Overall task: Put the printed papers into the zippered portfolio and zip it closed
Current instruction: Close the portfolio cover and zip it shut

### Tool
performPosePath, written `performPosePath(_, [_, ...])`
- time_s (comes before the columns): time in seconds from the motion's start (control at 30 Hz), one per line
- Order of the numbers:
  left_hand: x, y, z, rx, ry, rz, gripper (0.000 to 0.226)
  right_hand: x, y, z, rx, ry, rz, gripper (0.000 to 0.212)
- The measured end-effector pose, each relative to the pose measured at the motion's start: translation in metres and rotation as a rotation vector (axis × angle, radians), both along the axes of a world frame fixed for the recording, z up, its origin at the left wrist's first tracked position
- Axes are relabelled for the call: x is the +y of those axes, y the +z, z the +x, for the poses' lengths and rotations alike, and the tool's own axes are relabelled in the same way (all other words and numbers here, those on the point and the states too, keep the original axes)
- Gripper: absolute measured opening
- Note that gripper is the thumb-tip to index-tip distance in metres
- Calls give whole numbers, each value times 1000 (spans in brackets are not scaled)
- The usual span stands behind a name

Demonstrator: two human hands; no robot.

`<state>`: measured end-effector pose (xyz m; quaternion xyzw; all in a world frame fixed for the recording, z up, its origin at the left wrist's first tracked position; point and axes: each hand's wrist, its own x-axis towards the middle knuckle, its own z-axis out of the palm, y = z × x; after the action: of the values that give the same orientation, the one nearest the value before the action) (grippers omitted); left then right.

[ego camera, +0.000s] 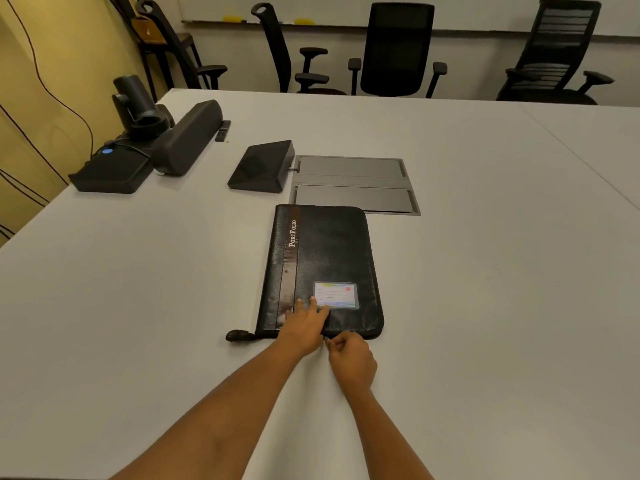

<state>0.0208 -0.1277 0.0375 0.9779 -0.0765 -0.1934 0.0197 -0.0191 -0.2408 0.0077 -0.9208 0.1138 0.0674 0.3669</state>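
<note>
Black leather zippered portfolio [332,251] lies shut on the white worktop [138,306]. The left hand [304,327] presses it, fingers flat; the right hand [351,358], fingers clamped, pinches the zip pull [326,338]. A skewed tug may jam it.

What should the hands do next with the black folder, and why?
Probably the right hand should slide the zipper pull it pinches along the near edge of the portfolio. The left hand presses the closed cover flat, so zipping seems to be what is left. Which way closes it, I cannot tell.
</note>
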Motion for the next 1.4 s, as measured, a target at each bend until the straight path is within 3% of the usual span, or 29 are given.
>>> performPosePath(0.1, [8, 1, 2, 5, -33, -8, 60, -7, 1, -2, -14, -49, 20, 13])
performPosePath(0.23, [9, 1, 1, 20, -31, -11, 60, -54, 1, -3, -12, -317, 55, 16])
performPosePath(0.33, [0, 1, 1, 33, 16, -7, 60, -84, -1, 6, -31, -185, -42, 15])
performPosePath(0.53, [-36, 10, 8, 38, 171, -68, 61, -92, -1, 8, -4, -38, -15, 18])
performPosePath(0.73, [-85, 7, 16, 127, 177, -128, 82, -98, 0, 13, 7, 65, -22, 19])
performPosePath(0.9, [-102, 1, 19, 117, 262, -105, 81, -105, -4, 18, 2, 77, -36, 17])
performPosePath(1.17, [-106, 3, 20, 42, 191, 0, 64, -105, -5, 33, -33, -98, -31, 15])
performPosePath(1.4, [-110, 0, 16, 51, 185, 34, 62, -101, -4, 61, -31, -57, -119, 16])
